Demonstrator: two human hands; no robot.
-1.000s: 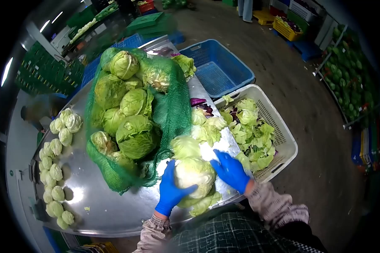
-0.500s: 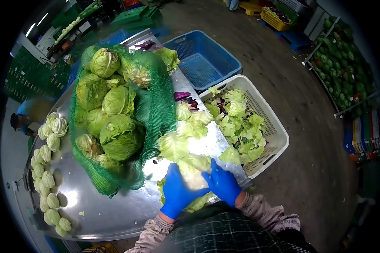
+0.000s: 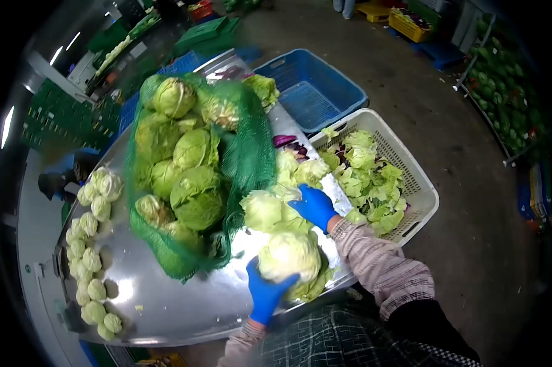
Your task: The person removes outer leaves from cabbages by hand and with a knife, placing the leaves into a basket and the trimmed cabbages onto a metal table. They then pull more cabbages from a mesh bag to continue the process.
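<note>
Left hand (image 3: 268,293), blue glove, on the near left side of the cabbage (image 3: 289,257); thumb and fingers spread wide round it, holding it. Cabbage sits near the front edge of the metal table (image 3: 172,312), pale side up, green outer leaves (image 3: 316,286) under and beside it on the right. Can't tell from here if those are attached.

Right hand (image 3: 314,206), also blue-gloved, is off the cabbage, arm stretched past it. Fingertips at the loose leaves (image 3: 262,211) just beyond; fingers partly bent, can't tell if they pinch anything.

Green net (image 3: 251,147) left of the leaves, packed with bigger heads (image 3: 196,197). Purple scraps (image 3: 283,140) on the table right of the net. White crate (image 3: 420,208) against the table's right side, leaf trimmings (image 3: 371,177) inside. Blue crate (image 3: 313,98) just beyond it. Small heads (image 3: 92,260) line the table's left edge. Rack (image 3: 499,92) of green produce far right, well apart. Someone's legs (image 3: 343,7) at the back.
</note>
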